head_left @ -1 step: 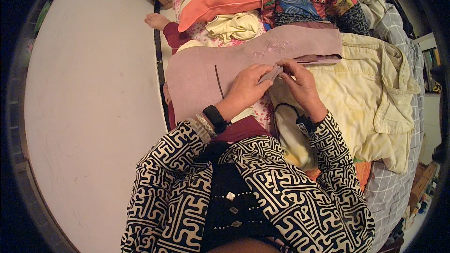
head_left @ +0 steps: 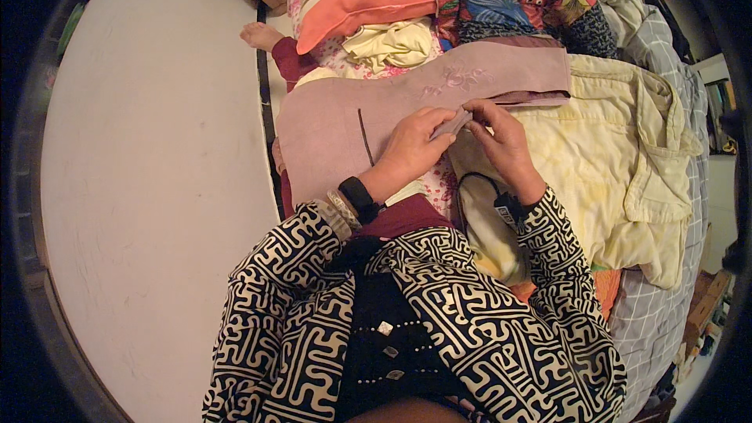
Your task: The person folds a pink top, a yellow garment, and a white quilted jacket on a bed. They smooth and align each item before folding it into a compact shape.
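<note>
A mauve garment (head_left: 329, 121) with tone-on-tone embroidery lies spread across my lap and legs. My left hand (head_left: 415, 141) grips a bunched, folded edge of this garment between thumb and fingers. From the other side, my right hand (head_left: 504, 137) pinches the same fold at its upper end, with the fingertips of both hands close together. Whether anything small, such as a needle, sits between the fingers cannot be made out. Left of my left hand, a narrow dark line (head_left: 363, 133) runs down the cloth. A black band (head_left: 360, 200) circles my left wrist.
A pale yellow cloth (head_left: 580, 157) is spread to the right over a grey checked bedcover (head_left: 646, 329). Beyond the garment lie a crumpled yellow cloth (head_left: 388, 43), an orange striped pillow (head_left: 368, 12) and a colourful patterned cloth (head_left: 501, 4). A white surface (head_left: 157, 188) extends along the left.
</note>
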`<state>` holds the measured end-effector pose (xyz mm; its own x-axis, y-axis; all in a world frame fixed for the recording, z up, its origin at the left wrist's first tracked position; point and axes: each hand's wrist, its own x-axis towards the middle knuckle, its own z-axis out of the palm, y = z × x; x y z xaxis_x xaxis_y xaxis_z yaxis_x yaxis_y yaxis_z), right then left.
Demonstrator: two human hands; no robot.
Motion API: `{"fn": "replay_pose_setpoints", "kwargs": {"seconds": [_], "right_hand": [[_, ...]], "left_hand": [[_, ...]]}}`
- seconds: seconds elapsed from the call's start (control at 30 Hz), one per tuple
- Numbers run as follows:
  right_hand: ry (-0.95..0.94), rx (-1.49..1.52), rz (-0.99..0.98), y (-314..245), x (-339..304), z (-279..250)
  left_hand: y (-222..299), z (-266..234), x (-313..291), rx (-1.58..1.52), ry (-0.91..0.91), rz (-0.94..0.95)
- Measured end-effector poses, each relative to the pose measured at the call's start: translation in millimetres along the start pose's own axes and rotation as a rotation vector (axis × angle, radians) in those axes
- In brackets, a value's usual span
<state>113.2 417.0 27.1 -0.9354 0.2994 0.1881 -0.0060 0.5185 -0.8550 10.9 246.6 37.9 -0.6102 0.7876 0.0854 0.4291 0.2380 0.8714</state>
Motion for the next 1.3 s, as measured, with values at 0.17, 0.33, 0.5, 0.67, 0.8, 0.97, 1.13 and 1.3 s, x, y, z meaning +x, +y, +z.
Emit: {"fn": "replay_pose_setpoints", "kwargs": {"seconds": [0.17, 0.33, 0.5, 0.67, 0.8, 0.97, 1.13, 1.3], "right_hand": [[0.102, 0.103, 0.026, 4.5, -3.3, 6.4], [-0.002, 0.074, 0.034, 8.3, -4.3, 6.3], [0.047, -0.035, -0.043, 8.8, -4.0, 4.6], [0.073, -0.001, 0.009, 4.8, -2.9, 1.5], [0.008, -0.002, -0.016, -0.6, -3.8, -3.9], [0.002, 0.072, 0.102, -7.1, -4.7, -5.3], [0.013, 0.099, 0.046, -6.9, -3.8, -3.6], [0.019, 0.109, 0.055, -5.1, -4.4, -2.1]], "left_hand": [[2.7, 1.9, 0.7, -0.108, 0.052, -0.108], [3.4, 2.3, 0.3, -0.053, 0.022, -0.139], [6.9, 2.9, 2.1, 0.047, 0.037, -0.101], [12.7, 2.1, 5.5, 0.175, 0.168, 0.211], [14.0, 3.3, 4.2, 0.226, 0.169, 0.176], [10.7, 13.6, 6.6, -0.125, 0.123, -0.130], [6.3, 16.4, 13.3, -0.395, 0.063, -0.322], [10.9, 8.4, 17.1, -0.260, 0.037, -0.308]]}}
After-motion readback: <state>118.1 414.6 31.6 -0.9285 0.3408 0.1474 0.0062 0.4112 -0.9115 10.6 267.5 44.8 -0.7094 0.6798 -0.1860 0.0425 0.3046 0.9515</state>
